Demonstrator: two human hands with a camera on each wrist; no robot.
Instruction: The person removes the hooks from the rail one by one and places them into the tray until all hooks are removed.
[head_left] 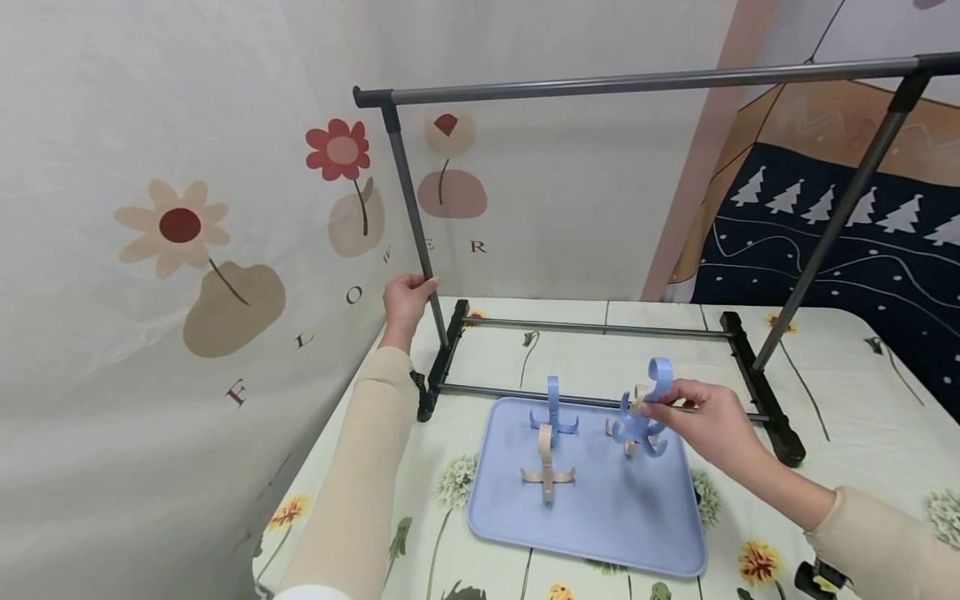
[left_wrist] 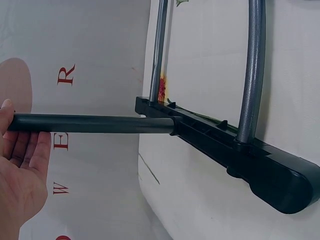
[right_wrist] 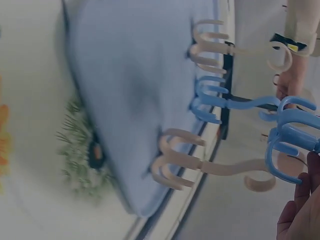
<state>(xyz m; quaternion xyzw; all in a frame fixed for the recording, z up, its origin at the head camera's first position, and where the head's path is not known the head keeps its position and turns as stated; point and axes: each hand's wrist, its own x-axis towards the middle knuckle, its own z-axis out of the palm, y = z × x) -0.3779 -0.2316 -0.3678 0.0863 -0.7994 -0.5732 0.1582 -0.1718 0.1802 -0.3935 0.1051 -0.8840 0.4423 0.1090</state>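
Note:
My left hand (head_left: 407, 304) holds the left upright pole (head_left: 411, 192) of a dark metal garment rack low down, thumb on one side and fingers on the other. In my right hand (head_left: 712, 423) is a blue plastic claw hook (right_wrist: 295, 125), pinched by its stem above the blue tray (head_left: 600, 529), with its curved prongs hanging down. Standing on the tray are another blue claw hook (head_left: 553, 407), a beige claw hook (head_left: 547, 477) in front of it, and a second beige claw hook (right_wrist: 185, 160), partly hidden in the head view behind the held one.
The rack's top bar (head_left: 645, 82) spans high across the view. Its black feet (head_left: 763, 392) stand on a flower-print tablecloth (head_left: 810, 350), joined by two low rods. A printed curtain (head_left: 187, 100) hangs at the left and back.

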